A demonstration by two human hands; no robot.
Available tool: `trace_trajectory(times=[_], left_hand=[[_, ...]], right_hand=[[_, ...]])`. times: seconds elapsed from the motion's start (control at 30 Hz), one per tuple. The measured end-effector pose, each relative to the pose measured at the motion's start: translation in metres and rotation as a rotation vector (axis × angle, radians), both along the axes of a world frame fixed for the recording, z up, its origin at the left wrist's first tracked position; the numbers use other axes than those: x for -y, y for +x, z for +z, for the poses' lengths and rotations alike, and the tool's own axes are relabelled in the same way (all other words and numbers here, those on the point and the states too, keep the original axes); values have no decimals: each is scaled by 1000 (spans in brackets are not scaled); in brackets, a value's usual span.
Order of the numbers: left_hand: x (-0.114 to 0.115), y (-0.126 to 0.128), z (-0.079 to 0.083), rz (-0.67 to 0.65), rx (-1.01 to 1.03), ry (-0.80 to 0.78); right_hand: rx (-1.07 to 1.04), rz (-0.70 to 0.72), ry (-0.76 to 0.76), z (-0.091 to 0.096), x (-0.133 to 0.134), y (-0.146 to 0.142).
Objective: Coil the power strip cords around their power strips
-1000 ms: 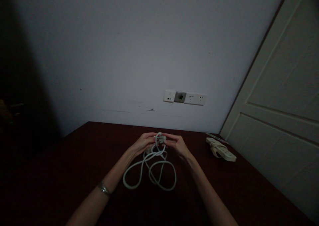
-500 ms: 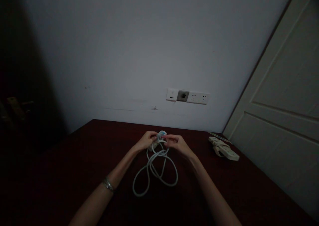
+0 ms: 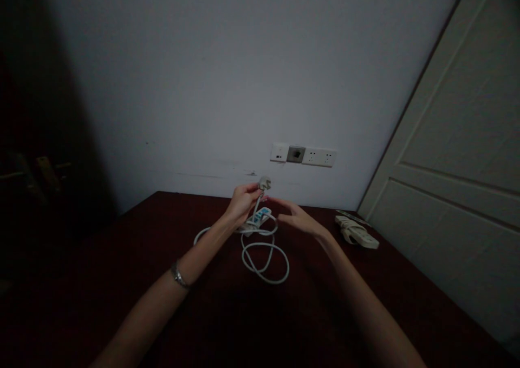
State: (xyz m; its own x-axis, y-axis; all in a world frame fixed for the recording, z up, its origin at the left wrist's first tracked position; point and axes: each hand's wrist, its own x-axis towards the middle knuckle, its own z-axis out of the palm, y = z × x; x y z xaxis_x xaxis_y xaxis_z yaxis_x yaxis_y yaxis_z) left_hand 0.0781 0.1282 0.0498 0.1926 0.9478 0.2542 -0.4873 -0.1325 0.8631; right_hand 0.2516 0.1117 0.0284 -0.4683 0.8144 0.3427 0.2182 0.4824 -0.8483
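Note:
A pale plug (image 3: 265,183) with metal prongs is held up by my left hand (image 3: 244,203), which is closed on it. Its white cable (image 3: 266,280) runs down and lies in loose loops on the dark red table. Beneath the hands rests a white power strip (image 3: 262,215) with a blue patch on top, partly covered by the cable. My right hand (image 3: 300,219) is just right of the plug and above the strip, its fingers stretched out and apart. It holds nothing that I can see.
On the table's (image 3: 170,216) right lies a second power strip (image 3: 357,232) with its cord wrapped round it, beside a thin flat strip (image 3: 352,217). Wall sockets (image 3: 319,157) sit above the back edge. A pale panelled door (image 3: 447,195) stands at the right.
My left hand has risen from the power strip with the plug in it, drawing some cable left. My right hand has moved slightly up and right, its fingers now extended.

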Motion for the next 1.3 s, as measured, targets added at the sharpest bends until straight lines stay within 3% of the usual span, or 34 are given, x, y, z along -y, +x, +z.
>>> trace_trajectory(times=[0.07,0.2,0.33,0.4,0.5,0.63,0.83,0.97,1.17,1.3], left_hand=[[3,7,13,27,-41,63],[3,2,41,83,-109,239],[-4,-21,56,-49,-69,354],[-7,-28,49,-165,-23,304],[-6,-25,24,-322,-33,246],[7,-18,-4,-400,-202,193],[34,-47,-10,-686,-106,14],[41,-63,-19,-626,-60,-80],[57,-84,-54,-370,-275,6],[71,-107,-72,-377,-372,45]], right_hand=[[-7,113,-10,21,5,-16],[-34,101,-52,50,6,-40],[-222,114,-159,82,11,-55],[-324,92,-168,101,15,-61],[-444,19,-134,130,17,-65],[-545,-140,-33,160,7,-55],[-575,-420,142,190,-9,-15],[-532,-595,190,196,-16,20],[-505,-900,213,188,-26,96],[-439,-1058,233,186,-21,138]])
